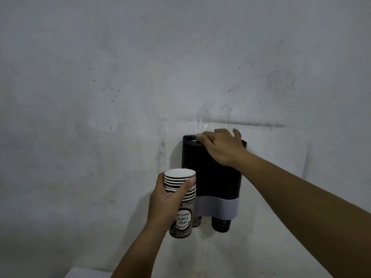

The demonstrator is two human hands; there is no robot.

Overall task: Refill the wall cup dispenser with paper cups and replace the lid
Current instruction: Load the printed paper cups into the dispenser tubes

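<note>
My left hand (167, 199) is wrapped around one stack of cups (181, 201), fingers closed on it, thumb pressed across the rims. I count about ten rims nested there, open ends up, and the bottom cup reads "don't forget to smile today". The stack sits low and to the left of my right hand, just in front of the dispenser's left edge.

My right hand (221, 146) rests on top of the dispenser (212, 177), palm down, fingers curled over its upper rim and pinching something thin at the edge; I can't make out whether that's the lid. One dispenser, a black cylinder fixed to the wall, with one pale band (217, 207) round its lower part. Below that band two cup bottoms poke out: one patterned (196, 222), right beside my stack, and one black (221, 224) under my right forearm.

Behind both hands is a grey-white wall (120, 77), scuffed and speckled, with a faint crease above my right hand. Down by my left elbow, a pale corner of a desk (88, 273).
</note>
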